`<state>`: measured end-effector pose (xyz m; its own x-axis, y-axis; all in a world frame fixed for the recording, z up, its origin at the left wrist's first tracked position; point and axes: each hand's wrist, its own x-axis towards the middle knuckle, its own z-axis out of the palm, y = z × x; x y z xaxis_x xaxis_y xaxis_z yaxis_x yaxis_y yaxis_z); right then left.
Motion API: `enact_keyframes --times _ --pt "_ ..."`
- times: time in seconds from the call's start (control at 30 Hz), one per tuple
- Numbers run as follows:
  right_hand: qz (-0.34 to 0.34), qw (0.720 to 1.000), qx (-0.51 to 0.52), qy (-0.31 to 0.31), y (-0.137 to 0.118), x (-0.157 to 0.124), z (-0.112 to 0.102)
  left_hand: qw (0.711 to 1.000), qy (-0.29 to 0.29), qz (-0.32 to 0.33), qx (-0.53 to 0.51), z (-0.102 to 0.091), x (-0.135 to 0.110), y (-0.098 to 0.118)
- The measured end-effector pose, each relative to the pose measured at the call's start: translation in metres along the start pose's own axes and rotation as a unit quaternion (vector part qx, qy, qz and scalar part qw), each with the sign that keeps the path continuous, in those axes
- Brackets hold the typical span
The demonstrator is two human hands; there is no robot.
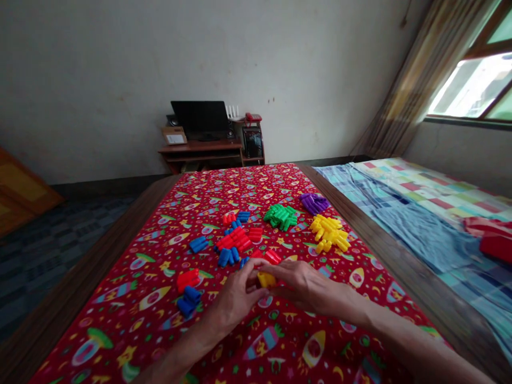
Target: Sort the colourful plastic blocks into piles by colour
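My left hand (236,293) and my right hand (301,278) meet over the near part of the table, fingers closed around a yellow plastic building piece (266,279). Parts of that piece are hidden by the fingers. Just beyond my hands lie red tube-shaped pieces (272,256) and a mixed cluster with red pieces (237,239) and blue pieces (226,257). Left of my left hand rest another red group (188,278) and a blue group (189,302). Farther right are piles of green pieces (280,216), yellow pieces (330,233) and purple pieces (314,203).
A red patterned cloth (156,330) covers the wooden table (96,256). At the right stands a bed with a blue checked sheet (420,229). By the far wall, a desk (204,149) carries a monitor (200,118), a cardboard box (173,135) and a red telephone (253,117).
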<state>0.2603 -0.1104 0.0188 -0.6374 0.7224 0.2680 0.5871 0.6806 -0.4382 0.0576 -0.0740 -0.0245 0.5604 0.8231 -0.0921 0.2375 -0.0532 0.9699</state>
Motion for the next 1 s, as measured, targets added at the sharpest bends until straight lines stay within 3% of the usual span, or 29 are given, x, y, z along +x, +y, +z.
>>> enact_keyframes --times 0.1,0.17,0.27,0.37,0.43,0.53,0.6,0.7,0.8,0.9,1.0 --pt "0.009 1.000 -0.022 0.019 0.007 0.001 -0.001 1.000 -0.007 -0.004 -0.010 0.007 -0.001 -0.005" --pt "0.034 0.996 -0.050 0.059 0.019 -0.003 -0.019 1.000 0.001 0.017 0.015 0.006 -0.002 -0.005" --pt "0.102 0.982 -0.096 0.123 0.046 -0.015 -0.052 0.983 0.027 0.094 0.152 -0.001 -0.003 -0.001" --pt "0.191 0.963 -0.145 0.123 0.079 -0.031 -0.074 0.931 0.038 0.195 0.307 -0.008 -0.003 -0.002" --pt "0.241 0.946 -0.191 0.103 0.099 -0.042 -0.077 0.887 0.012 0.245 0.392 -0.010 0.000 -0.004" --pt "0.277 0.924 -0.247 0.092 0.117 -0.052 -0.074 0.819 -0.039 0.269 0.505 -0.012 0.006 -0.011" --pt "0.283 0.918 -0.260 0.103 0.119 -0.053 -0.073 0.793 -0.045 0.268 0.546 -0.013 0.009 -0.016" --pt "0.255 0.924 -0.250 0.140 0.105 -0.045 -0.072 0.778 -0.011 0.263 0.570 -0.016 0.013 -0.021" --pt "0.179 0.950 -0.200 0.163 0.077 -0.030 -0.061 0.766 0.028 0.248 0.592 -0.023 0.014 -0.022" --pt "0.094 0.978 -0.127 0.138 0.052 -0.013 -0.032 0.759 0.059 0.220 0.610 -0.033 0.013 -0.017" --pt "0.004 0.987 -0.072 0.143 0.049 0.012 0.004 0.773 0.082 0.205 0.595 -0.041 0.011 -0.012"
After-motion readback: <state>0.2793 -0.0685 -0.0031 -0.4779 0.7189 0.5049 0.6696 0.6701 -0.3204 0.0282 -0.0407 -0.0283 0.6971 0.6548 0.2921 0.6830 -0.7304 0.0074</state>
